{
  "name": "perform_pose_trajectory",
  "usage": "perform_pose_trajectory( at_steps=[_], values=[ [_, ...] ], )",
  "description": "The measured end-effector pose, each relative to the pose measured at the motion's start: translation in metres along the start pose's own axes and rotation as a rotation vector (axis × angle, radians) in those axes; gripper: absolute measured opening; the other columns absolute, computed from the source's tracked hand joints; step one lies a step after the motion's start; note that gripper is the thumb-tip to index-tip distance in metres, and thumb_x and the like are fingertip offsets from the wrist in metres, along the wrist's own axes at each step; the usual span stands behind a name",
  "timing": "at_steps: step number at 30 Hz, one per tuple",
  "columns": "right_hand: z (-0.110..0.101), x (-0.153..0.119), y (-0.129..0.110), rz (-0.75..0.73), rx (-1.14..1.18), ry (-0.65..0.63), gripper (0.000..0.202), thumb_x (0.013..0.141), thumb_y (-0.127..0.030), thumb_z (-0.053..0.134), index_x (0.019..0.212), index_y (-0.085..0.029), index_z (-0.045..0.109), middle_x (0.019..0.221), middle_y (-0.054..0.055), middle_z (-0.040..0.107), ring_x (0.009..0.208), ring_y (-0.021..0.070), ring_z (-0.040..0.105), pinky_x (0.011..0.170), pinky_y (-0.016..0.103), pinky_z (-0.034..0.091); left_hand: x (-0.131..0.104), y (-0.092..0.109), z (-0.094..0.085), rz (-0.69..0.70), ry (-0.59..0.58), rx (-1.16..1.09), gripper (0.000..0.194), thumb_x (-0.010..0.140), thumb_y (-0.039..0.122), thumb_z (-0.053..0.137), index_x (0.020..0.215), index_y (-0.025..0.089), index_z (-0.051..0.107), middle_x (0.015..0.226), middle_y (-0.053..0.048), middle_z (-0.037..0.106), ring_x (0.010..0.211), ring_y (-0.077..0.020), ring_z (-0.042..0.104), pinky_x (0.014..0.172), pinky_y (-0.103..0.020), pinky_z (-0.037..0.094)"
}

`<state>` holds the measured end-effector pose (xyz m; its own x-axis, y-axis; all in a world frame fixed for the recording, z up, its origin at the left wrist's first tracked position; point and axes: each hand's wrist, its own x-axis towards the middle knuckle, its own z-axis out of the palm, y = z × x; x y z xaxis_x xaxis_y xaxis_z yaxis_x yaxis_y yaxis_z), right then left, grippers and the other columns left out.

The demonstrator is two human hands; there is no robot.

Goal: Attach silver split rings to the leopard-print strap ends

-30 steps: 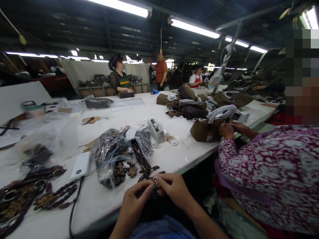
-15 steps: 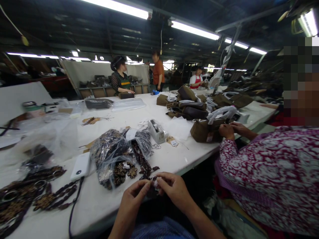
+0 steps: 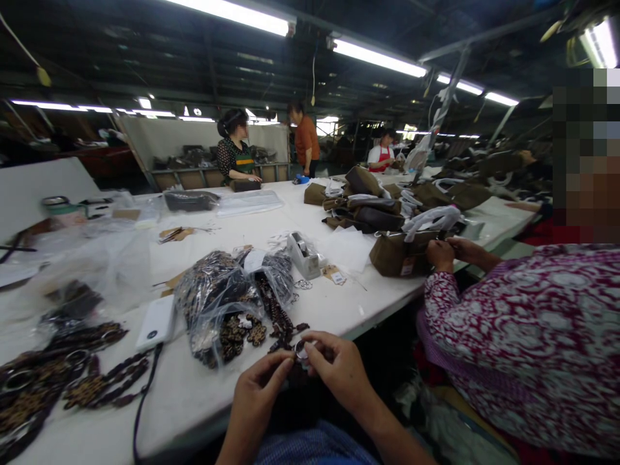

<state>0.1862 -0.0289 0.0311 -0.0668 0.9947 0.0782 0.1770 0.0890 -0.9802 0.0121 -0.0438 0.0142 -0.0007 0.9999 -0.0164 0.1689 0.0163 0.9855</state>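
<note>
Just beyond the table's front edge, a small silver metal ring (image 3: pixel 300 349) sits between my two hands. My right hand (image 3: pixel 340 369) pinches the ring between thumb and fingers. My left hand (image 3: pixel 261 381) is closed at the ring's left side, thumb against forefinger, on a dark beaded strap (image 3: pixel 303 376) that hangs below and is partly hidden. In front of them lies a clear plastic bag (image 3: pixel 208 323) of brown beaded straps with flower-shaped pieces. One dark beaded strand (image 3: pixel 275 303) trails from it towards my fingers.
A tape dispenser (image 3: pixel 304 256), paper tags (image 3: pixel 334 274) and a white power bank (image 3: pixel 155 323) with a black cable lie on the table. More beaded straps (image 3: pixel 29 394) are at the left. A co-worker's hands (image 3: pixel 443 255) hold a brown handbag (image 3: pixel 394 254) at the right.
The ring has turned and shows more openly between my fingers. My right fingers have shifted slightly up around it; my left hand stays nearly in place.
</note>
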Motion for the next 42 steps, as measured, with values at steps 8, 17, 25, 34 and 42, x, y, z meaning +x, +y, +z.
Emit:
perform_pose_trajectory(
  at_steps=[8,17,25,34,42],
  values=[
    [-0.001,-0.002,0.003,0.022,0.117,-0.096,0.034,0.09,-0.044,0.061,0.105,-0.015,0.071,0.074,0.005,0.073,0.056,0.0151,0.068,0.057,0.024,0.055,0.0,0.001,0.0,-0.057,-0.023,-0.112,0.027,0.08,0.043,0.07,0.09,0.019,0.076,0.088,-0.004,0.077,0.084,-0.0207,0.069,0.077,-0.025,0.053],
    [0.0,0.0,0.011,0.106,0.353,-0.194,0.037,0.087,-0.051,0.063,0.096,-0.015,0.064,0.068,0.001,0.068,0.049,0.0108,0.062,0.05,0.021,0.051,0.0,0.006,0.0,-0.066,-0.09,-0.147,0.027,0.079,0.042,0.072,0.085,0.016,0.073,0.079,-0.005,0.073,0.073,-0.0183,0.065,0.068,-0.024,0.051],
    [0.003,0.0,0.013,0.145,0.418,-0.239,0.045,0.082,-0.052,0.068,0.106,-0.014,0.069,0.069,0.0,0.064,0.052,0.0099,0.06,0.054,0.023,0.051,0.001,0.003,0.001,-0.036,-0.091,-0.118,0.027,0.079,0.041,0.071,0.086,0.016,0.074,0.086,-0.007,0.076,0.081,-0.0213,0.069,0.072,-0.025,0.054],
    [0.005,-0.003,0.01,0.063,0.24,-0.202,0.028,0.086,-0.042,0.065,0.096,-0.017,0.074,0.069,-0.001,0.066,0.051,0.0092,0.053,0.051,0.02,0.044,-0.002,0.004,0.006,-0.002,-0.077,-0.031,0.026,0.079,0.042,0.07,0.085,0.017,0.075,0.084,-0.007,0.078,0.082,-0.024,0.072,0.079,-0.029,0.056],
    [-0.004,-0.003,0.002,-0.288,-0.352,0.001,0.018,0.092,-0.018,0.056,0.094,-0.021,0.073,0.111,0.009,0.069,0.098,0.0215,0.065,0.09,0.031,0.048,-0.004,0.003,-0.005,0.086,0.065,0.071,0.018,0.079,0.038,0.068,0.074,0.022,0.073,0.112,-0.009,0.074,0.112,-0.03,0.065,0.102,-0.039,0.047]
  ],
)
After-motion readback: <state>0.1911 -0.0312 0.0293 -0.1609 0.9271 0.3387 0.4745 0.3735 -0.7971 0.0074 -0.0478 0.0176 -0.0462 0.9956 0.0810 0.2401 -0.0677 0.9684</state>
